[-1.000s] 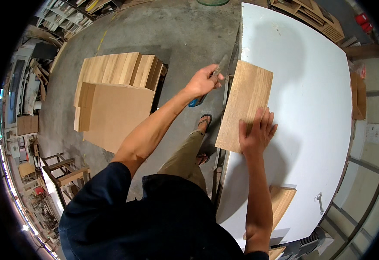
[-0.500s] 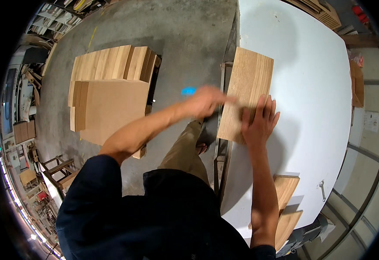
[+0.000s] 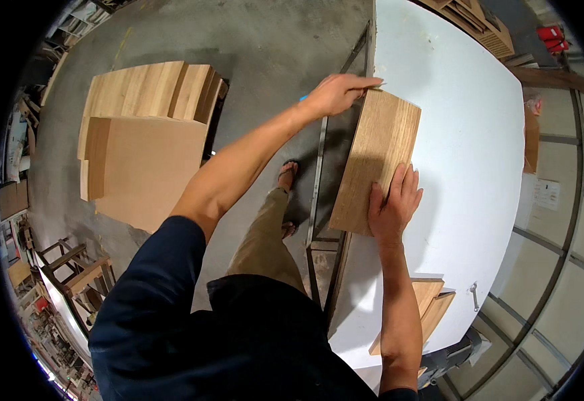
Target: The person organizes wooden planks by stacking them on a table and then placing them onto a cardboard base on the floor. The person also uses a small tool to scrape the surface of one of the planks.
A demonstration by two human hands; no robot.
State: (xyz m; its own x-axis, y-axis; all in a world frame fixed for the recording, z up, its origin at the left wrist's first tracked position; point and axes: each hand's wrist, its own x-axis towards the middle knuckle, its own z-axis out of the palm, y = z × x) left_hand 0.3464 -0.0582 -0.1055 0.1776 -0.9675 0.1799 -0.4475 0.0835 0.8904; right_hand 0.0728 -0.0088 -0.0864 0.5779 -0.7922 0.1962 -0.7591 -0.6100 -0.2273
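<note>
A light brown wooden board (image 3: 377, 157) lies lengthwise on the white tabletop, its left side reaching past the table's left edge. My right hand (image 3: 396, 204) rests on the board's near right part, fingers and thumb apart. At the far end of the board is my left hand (image 3: 337, 93). Its index finger stretches out over the far left corner, while its other fingers are bent and partly hidden.
The white table (image 3: 465, 174) carries smaller wood pieces (image 3: 432, 304) at its near side and a wrench (image 3: 474, 297). On the floor to the left stands a stack of wooden boards (image 3: 131, 93) around a flat brown panel (image 3: 151, 164). A metal table frame (image 3: 318, 174) runs beside my legs.
My left hand has moved away from me, from the board's left side to its far end. The right hand stays on the board. My view has shifted slightly.
</note>
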